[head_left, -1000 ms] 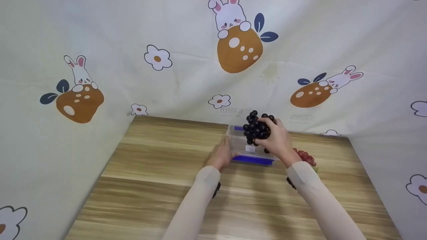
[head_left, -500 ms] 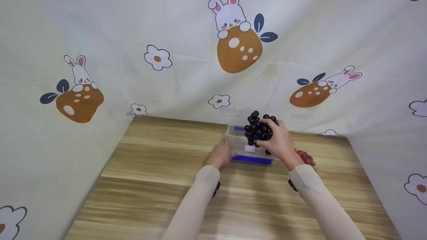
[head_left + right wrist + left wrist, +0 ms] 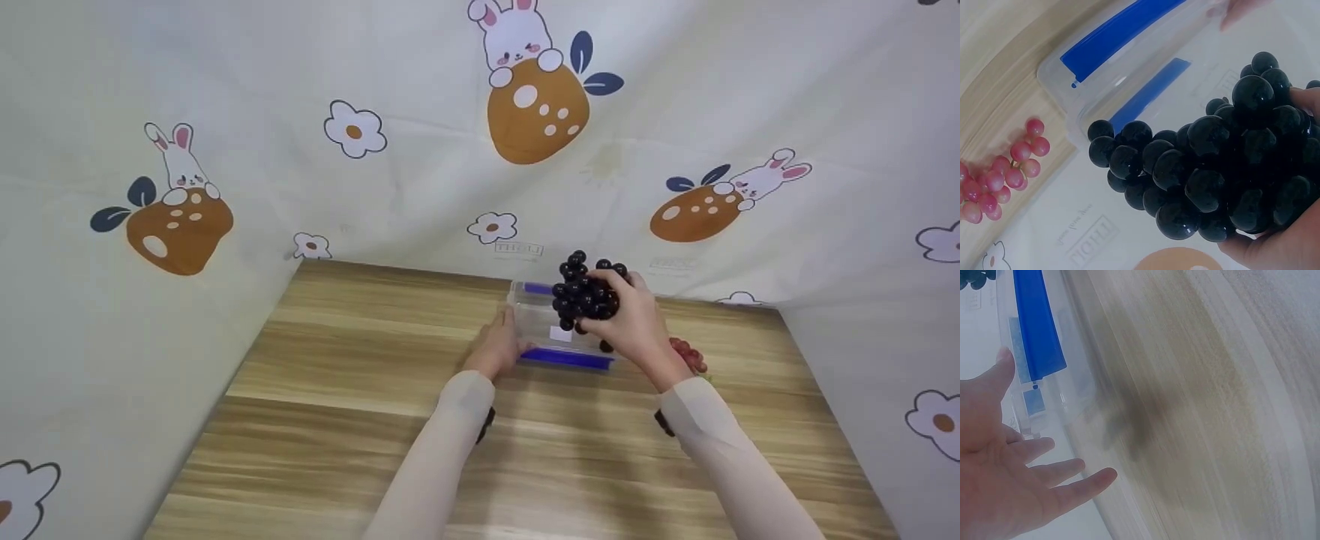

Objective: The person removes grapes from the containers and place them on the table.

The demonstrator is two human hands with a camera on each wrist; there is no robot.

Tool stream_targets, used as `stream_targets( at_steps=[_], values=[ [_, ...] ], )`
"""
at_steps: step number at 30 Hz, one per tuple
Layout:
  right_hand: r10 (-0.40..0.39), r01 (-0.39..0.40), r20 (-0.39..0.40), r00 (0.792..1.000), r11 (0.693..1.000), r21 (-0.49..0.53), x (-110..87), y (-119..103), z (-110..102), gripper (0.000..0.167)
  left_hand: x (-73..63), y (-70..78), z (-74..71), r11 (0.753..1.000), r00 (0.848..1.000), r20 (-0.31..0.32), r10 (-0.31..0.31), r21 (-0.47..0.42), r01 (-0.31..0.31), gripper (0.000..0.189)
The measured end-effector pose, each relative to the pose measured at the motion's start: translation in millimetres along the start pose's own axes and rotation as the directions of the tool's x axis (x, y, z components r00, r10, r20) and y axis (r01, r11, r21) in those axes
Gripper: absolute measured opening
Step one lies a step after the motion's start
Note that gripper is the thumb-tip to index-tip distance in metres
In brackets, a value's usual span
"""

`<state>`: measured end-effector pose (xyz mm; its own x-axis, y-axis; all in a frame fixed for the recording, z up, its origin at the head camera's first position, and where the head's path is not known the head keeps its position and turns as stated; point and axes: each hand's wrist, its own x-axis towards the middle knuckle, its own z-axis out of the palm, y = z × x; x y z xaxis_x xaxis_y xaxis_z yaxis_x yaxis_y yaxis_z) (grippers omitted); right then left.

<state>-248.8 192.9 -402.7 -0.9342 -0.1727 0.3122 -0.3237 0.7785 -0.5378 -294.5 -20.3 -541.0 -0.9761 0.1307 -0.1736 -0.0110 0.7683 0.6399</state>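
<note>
My right hand (image 3: 637,315) grips a bunch of black grapes (image 3: 585,292), thumb below and fingers over it. In the head view the bunch overlaps the right part of a clear plastic box (image 3: 532,322) with blue latches. The right wrist view shows the black grapes (image 3: 1202,169) large, some in front of the box's rounded corner. Against the box's left end rests my left hand (image 3: 495,346). In the left wrist view that hand (image 3: 1010,467) has its fingers straight and spread, thumb near the blue latch (image 3: 1041,326). A bunch of red grapes (image 3: 688,355) lies beyond my right wrist.
A wood-grain table (image 3: 337,450) carries the box and the red grapes (image 3: 1002,183). A pale cloth (image 3: 412,187) printed with rabbits, strawberries and flowers rises behind the table and along both sides.
My right hand has shifted slightly to the right and down with the black grapes. The left hand and the box stay almost in place.
</note>
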Motion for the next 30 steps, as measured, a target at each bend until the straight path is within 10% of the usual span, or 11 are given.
stream_targets(
  at_steps=[5,16,30],
  values=[
    [-0.005,0.005,-0.007,1.000,1.000,0.000,-3.6,1.6,-1.9,0.068,13.6,-10.5,10.7,1.000,1.000,0.011,-0.009,0.019,0.009,0.096],
    [0.004,-0.004,0.007,1.000,1.000,-0.017,-11.4,3.3,-8.4,0.067,-44.7,32.7,-34.8,1.000,1.000,0.012,0.006,0.029,-0.006,0.085],
    [0.037,-0.037,0.027,0.999,0.999,-0.019,-21.0,1.0,-17.1,0.066,-38.3,27.2,-29.1,0.999,1.000,-0.007,0.017,0.052,-0.017,0.088]
  ],
)
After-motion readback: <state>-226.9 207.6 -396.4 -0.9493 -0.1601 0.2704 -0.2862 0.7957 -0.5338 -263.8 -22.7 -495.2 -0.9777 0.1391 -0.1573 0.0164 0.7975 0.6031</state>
